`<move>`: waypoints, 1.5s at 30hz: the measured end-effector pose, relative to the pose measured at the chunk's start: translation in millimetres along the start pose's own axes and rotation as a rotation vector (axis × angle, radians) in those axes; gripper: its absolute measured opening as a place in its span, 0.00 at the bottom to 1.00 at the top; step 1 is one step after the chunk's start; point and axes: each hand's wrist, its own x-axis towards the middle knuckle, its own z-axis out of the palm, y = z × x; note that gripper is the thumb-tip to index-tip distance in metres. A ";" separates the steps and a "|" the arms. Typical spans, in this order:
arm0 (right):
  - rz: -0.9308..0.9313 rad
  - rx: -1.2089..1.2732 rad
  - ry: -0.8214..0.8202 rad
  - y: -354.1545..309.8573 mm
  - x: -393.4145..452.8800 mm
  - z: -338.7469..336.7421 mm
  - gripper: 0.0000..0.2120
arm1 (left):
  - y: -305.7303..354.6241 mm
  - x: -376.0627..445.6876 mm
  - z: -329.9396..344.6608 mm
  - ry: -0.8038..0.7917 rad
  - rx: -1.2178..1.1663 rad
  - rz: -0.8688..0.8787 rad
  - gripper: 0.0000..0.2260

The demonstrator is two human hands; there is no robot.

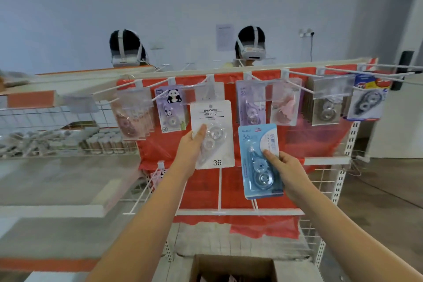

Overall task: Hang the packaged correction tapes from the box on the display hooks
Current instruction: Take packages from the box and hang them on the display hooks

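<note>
Before the red-backed wire display rack (pixel 320 144) under a pale wall | left hand (pixel 191 144) pinches white carded correction tape pack (pixel 214 121) below a white display hook (pixel 201 86) | right hand (pixel 285 167) grips blue carded correction tape pack (pixel 257 158) just right | brown cardboard box (pixel 233 267) near, bottom centre | grey shelf (pixel 57 181) left.

Hook rack (pixel 304 73) with hanging packs (pixel 250 104), blurred.
</note>
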 end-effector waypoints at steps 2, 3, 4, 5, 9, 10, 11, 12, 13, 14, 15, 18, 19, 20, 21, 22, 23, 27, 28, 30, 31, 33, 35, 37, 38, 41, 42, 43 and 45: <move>-0.002 0.010 -0.002 1.3 6.0 2.5 0.10 | 2.5 7.3 -0.9 0.003 -0.004 0.012 0.12; -0.004 0.012 -0.003 1.4 8.6 3.5 0.10 | 2.3 10.2 -1.8 0.000 0.001 0.015 0.15; -0.004 0.015 -0.004 1.8 11.2 4.3 0.11 | 1.4 11.6 -2.8 -0.016 0.006 0.027 0.19; -0.002 0.021 -0.008 2.5 13.3 5.2 0.10 | -0.9 12.7 -4.8 -0.035 0.009 0.038 0.24; 0.011 0.019 -0.020 8.1 20.6 8.4 0.09 | -4.8 15.4 -11.8 -0.029 -0.024 0.074 0.21; 0.008 0.013 -0.019 9.6 22.3 9.4 0.09 | -4.6 16.6 -12.5 -0.022 -0.032 0.082 0.18; 0.006 0.006 -0.016 11.5 24.0 10.4 0.09 | -4.1 17.3 -13.1 -0.019 -0.033 0.091 0.17; 0.006 0.001 -0.012 13.5 25.2 11.4 0.09 | -2.7 17.3 -13.1 -0.021 -0.030 0.109 0.16; 0.006 0.001 -0.014 15.4 25.9 12.3 0.08 | -3.1 19.0 -13.7 -0.024 -0.028 0.127 0.15; 0.008 0.001 -0.021 17.1 26.3 13.4 0.08 | -2.2 19.9 -13.6 -0.034 -0.021 0.144 0.13; 0.013 -0.004 -0.031 18.4 26.6 14.5 0.08 | -0.9 21.3 -13.7 -0.045 -0.016 0.153 0.12; 0.033 -0.031 -0.038 20.6 28.1 16.2 0.11 | 4.1 24.4 -12.9 -0.047 -0.039 0.143 0.12; 0.039 -0.033 -0.037 20.9 28.5 16.6 0.12 | 3.7 26.5 -13.7 -0.035 -0.061 0.125 0.14; 0.048 -0.037 -0.038 21.2 28.6 17.3 0.13 | 4.1 27.0 -14.5 -0.024 -0.084 0.108 0.15; 0.057 -0.041 -0.041 21.5 28.4 18.1 0.14 | 3.7 27.5 -15.8 -0.015 -0.097 0.093 0.15; 0.062 -0.039 -0.046 22.0 27.9 18.9 0.15 | 3.5 27.9 -16.8 -0.013 -0.105 0.081 0.16; 0.065 -0.033 -0.050 22.4 27.3 19.6 0.15 | 2.1 29.6 -17.9 -0.021 -0.101 0.069 0.17; 0.061 -0.039 -0.036 24.8 24.5 23.0 0.10 | 3.7 37.0 -15.4 -0.020 -0.025 0.017 0.10; 0.063 -0.040 -0.028 25.9 24.5 23.6 0.09 | 3.5 40.2 -14.4 -0.013 -0.009 0.000 0.10; 0.068 -0.038 -0.011 28.0 25.8 24.5 0.09 | 2.4 48.8 -13.6 0.000 0.024 -0.031 0.12; 0.070 -0.042 -0.003 29.1 27.0 24.7 0.09 | 0.7 55.1 -13.5 0.006 0.029 -0.043 0.13; 0.073 -0.047 0.005 32.2 30.5 25.4 0.10 | -1.3 67.4 -12.7 0.007 0.040 -0.059 0.14; 0.082 -0.048 0.014 36.9 36.2 27.2 0.12 | -2.7 80.2 -12.0 0.002 0.057 -0.045 0.15; 0.088 -0.040 0.029 42.1 43.3 29.7 0.13 | -5.6 93.5 -11.2 -0.011 0.075 -0.023 0.12; 0.090 -0.039 0.033 44.6 47.6 31.2 0.13 | -6.8 100.1 -10.4 -0.011 0.080 -0.018 0.11; 0.095 -0.030 0.054 49.8 61.9 37.2 0.14 | -12.0 121.5 -8.0 -0.021 0.088 -0.054 0.12; 0.098 -0.019 0.062 51.3 66.3 39.3 0.13 | -12.3 126.8 -6.8 -0.028 0.091 -0.080 0.14; 0.099 -0.006 0.069 53.1 71.1 41.3 0.14 | -13.6 133.4 -6.7 -0.034 0.087 -0.101 0.15; 0.106 0.005 0.087 56.7 80.3 44.6 0.16 | -15.7 145.9 -6.3 -0.051 0.063 -0.110 0.14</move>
